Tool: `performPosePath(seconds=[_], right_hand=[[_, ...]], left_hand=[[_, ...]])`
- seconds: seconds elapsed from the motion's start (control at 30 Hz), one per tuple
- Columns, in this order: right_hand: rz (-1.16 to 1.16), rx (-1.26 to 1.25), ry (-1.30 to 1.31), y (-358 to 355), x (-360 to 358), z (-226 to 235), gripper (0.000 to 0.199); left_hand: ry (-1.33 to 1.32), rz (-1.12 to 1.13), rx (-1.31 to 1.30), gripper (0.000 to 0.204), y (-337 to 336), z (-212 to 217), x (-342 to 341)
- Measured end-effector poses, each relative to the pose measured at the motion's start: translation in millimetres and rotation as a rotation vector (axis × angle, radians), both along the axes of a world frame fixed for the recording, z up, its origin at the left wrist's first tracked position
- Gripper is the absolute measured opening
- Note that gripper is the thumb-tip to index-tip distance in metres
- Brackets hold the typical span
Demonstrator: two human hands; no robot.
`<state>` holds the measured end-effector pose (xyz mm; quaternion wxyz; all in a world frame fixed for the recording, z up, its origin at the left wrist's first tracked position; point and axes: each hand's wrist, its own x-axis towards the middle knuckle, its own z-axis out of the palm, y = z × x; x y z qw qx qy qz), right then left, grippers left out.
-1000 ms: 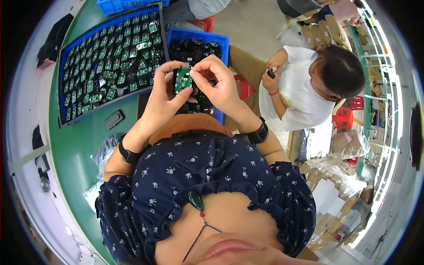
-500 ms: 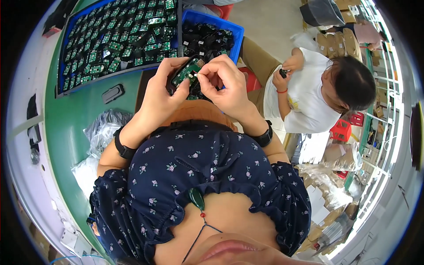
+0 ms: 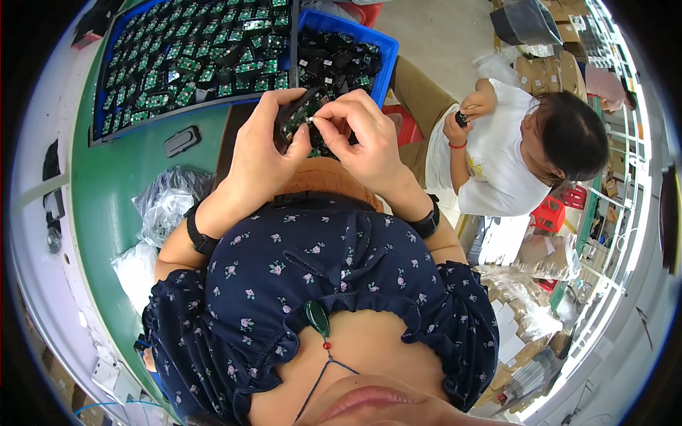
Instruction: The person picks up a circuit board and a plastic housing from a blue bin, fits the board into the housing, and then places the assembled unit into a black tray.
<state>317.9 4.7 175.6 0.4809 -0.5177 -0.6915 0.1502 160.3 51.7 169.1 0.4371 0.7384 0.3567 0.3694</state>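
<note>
A green circuit board (image 3: 299, 117) in a black housing is gripped by my left hand (image 3: 264, 142), the thumb on its near edge and the fingers wrapped round its far left side. The board is tilted, and part of it is covered by fingers. My right hand (image 3: 366, 138) is closed in a pinch of thumb and forefinger at the board's right side. Between those fingertips shows a small white piece (image 3: 310, 120), like a connector, touching or very close to the board.
A blue-lined tray (image 3: 96, 117) with rows of circuit boards lies on the green table (image 3: 106, 184). Beside it stands a blue bin (image 3: 389, 53) of black parts. A black oval case (image 3: 182, 142) and clear plastic bags (image 3: 170, 202) lie nearer. A person (image 3: 497, 149) sits at right, holding a small black part.
The board has tilted more on edge in my left hand, so less of its green face shows. My right fingertips have moved slightly left, closer to my left thumb.
</note>
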Motion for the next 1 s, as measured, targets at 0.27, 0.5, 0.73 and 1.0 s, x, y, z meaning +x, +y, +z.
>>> performPosePath(seconds=[0.27,0.5,0.73,1.0], right_hand=[[0.012,-0.085,0.072,-1.5,-0.7,4.0,0.012],[-0.013,-0.034,0.048,0.9,-2.7,4.3,0.016],[-0.037,0.018,-0.026,2.7,-2.4,4.4,0.018],[-0.048,0.088,-0.172,5.7,-4.9,-2.9,0.018]], left_hand=[[-0.013,-0.017,-0.019,0.038,3.7,2.4,2.4],[0.071,-0.007,0.102,0.039,5.5,8.8,4.8],[0.065,-0.038,0.103,0.043,5.1,14.1,5.3],[0.087,-0.067,0.141,0.043,6.8,9.3,3.4]])
